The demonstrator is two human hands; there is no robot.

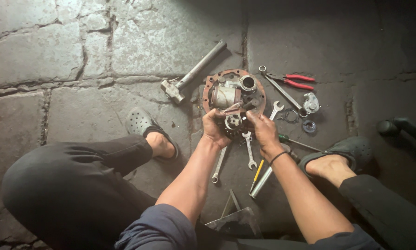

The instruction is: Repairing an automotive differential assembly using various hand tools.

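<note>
- Item: rusty round plate point(209, 88) carrying a metal mechanism point(227, 96). It lay flat on the stone floor point(55, 51) between our feet, face up. Being round, the plate showed no clear long axis; the cylindrical part on it ran roughly left to right.
- Our left hand point(214, 128) was curled at the plate's near edge, fingers closed around a small toothed part point(233, 122).
- Our right hand point(265, 130) was curled opposite, thumb inward, gripping the same part; exactly where the fingertips met it we could not tell.
- Both forearms reached forward from the knees and converged, wrists slightly bent down.
- Hammer point(194, 72): just left of the plate, handle pointing up and right.
- Red-handled pliers point(295, 81) and long spanner point(282, 91): right of the plate.
- Small spanner point(249, 150): on the floor between the wrists, lengthwise toward us.
</note>
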